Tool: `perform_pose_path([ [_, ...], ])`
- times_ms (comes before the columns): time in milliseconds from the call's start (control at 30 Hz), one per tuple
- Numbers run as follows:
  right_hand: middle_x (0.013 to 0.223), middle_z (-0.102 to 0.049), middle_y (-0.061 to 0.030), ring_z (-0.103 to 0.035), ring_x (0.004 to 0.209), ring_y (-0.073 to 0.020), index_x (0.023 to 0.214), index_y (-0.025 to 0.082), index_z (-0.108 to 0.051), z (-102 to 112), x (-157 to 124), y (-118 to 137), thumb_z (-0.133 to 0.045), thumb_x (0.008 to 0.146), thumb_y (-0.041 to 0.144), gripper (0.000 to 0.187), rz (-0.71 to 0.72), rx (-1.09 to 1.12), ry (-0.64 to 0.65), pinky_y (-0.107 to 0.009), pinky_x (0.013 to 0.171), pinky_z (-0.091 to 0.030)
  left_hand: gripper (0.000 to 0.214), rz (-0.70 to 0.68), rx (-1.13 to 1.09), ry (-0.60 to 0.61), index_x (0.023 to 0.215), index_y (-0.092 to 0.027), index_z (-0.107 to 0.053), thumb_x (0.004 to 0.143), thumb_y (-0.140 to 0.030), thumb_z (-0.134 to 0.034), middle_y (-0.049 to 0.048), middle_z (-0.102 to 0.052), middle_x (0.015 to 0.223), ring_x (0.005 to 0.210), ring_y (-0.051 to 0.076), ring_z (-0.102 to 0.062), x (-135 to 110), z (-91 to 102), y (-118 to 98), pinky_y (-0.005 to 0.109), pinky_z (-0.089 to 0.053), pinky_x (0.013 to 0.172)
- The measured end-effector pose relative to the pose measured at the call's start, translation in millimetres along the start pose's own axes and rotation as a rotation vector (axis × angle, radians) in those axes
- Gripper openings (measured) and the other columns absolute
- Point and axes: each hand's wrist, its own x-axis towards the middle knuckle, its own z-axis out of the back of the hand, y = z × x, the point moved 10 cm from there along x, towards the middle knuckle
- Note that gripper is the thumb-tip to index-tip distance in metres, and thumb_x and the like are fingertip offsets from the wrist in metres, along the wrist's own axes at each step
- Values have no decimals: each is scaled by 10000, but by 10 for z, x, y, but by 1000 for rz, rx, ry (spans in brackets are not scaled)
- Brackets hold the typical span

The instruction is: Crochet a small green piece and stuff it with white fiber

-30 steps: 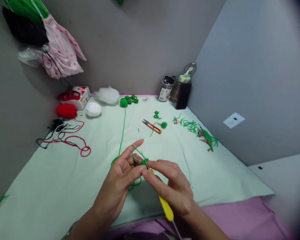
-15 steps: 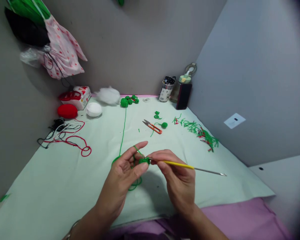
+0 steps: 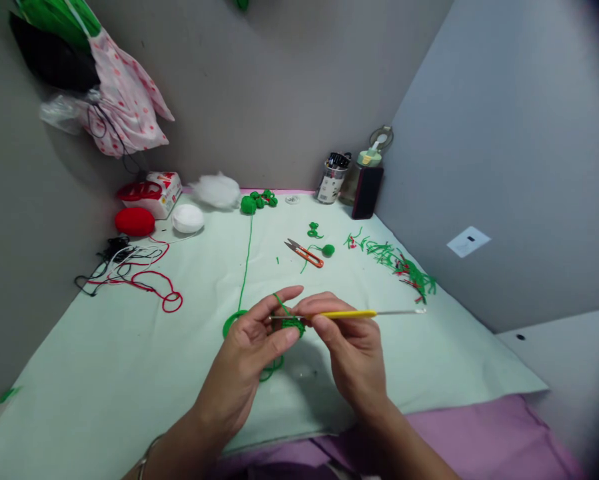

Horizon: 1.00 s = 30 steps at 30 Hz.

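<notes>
Near the front of the table, my left hand pinches a small green crochet piece between thumb and fingers. Green yarn loops over its raised index finger and runs back to a green yarn ball. My right hand grips a crochet hook by its yellow handle. The hook's left metal end passes by the top of the crochet piece, its tip close to my left fingers; the other end points right. Loose green loops lie under and beside my left hand.
Orange-handled thread snips lie beyond my hands, beside a small green ball. Yarn scraps are strewn at right. Red yarn, white yarn and tangled strands sit at left. A phone leans at the back right.
The crochet hook has slid left and turned nearly level, and its left tip now shows past the crochet piece. My right hand has shifted slightly left with it.
</notes>
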Motion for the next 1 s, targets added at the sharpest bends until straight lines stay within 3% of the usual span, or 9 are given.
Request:
perform_pose_path([
  [267,847,-787,-31,-674,678,-134,948,221,-765,82,33,-204,-670,1020,359,182,-153,160,-46,-267,689,-573,351,-40,146,-44,1183,-344,-832,832,-333,-840,15,-660,959,964,182,-564,-36,89,-74,283,-444,886],
  [400,862,-798,-40,-697,685,-150,970,214,-725,72,39,-96,-619,1047,358,195,-101,80,-28,-298,699,-595,349,-72,189,-43,1196,-337,-829,849,-302,-820,23,-647,940,937,186,-565,-37,113,-110,281,-463,829],
  [500,904,-800,-52,-718,722,-164,1009,217,-721,52,3,80,-560,1074,282,186,17,-119,-15,-320,706,-607,344,-113,257,-50,1213,-354,-821,873,-303,-806,19,-631,940,887,178,-549,-48,122,-134,261,-471,731],
  [600,961,-806,-58,-736,792,-187,1112,240,-715,-91,-88,334,-527,1066,174,204,275,-425,70,-349,722,-601,328,-168,305,-107,1177,-364,-835,858,-288,-833,11,-619,933,860,168,-537,-66,138,-174,236,-461,669],
  [667,1016,-816,-76,-751,856,-209,1176,247,-717,-237,-209,484,-570,1025,111,251,505,-644,133,-364,743,-602,374,-168,237,-130,1187,-374,-829,827,-281,-867,1,-629,922,853,157,-541,-61,136,-166,223,-464,691],
  [733,1088,-812,-102,-758,951,-232,1224,246,-734,-320,-302,526,-616,982,60,327,633,-776,165,-371,794,-612,461,-87,86,-94,1246,-358,-805,797,-304,-895,-3,-645,899,851,147,-553,-27,98,-82,227,-477,769],
  [800,1104,-802,-103,-750,994,-236,1250,253,-743,-256,-285,503,-617,977,45,366,589,-705,134,-372,820,-619,522,38,-51,-37,1283,-301,-790,775,-331,-907,6,-654,869,852,149,-568,4,47,27,244,-478,830],
  [867,1040,-798,-76,-738,922,-217,1210,267,-759,-80,-186,411,-590,1008,79,324,417,-472,45,-360,771,-618,506,104,-104,-31,1256,-246,-802,765,-318,-905,15,-658,862,854,154,-577,15,55,68,248,-469,834],
  [1000,913,-781,-43,-709,804,-184,1041,262,-793,47,-32,202,-611,1037,190,196,165,-109,-19,-312,670,-597,499,12,-52,-55,1257,-286,-797,769,-277,-897,-1,-656,892,854,146,-562,-1,96,-29,237,-447,793],
])
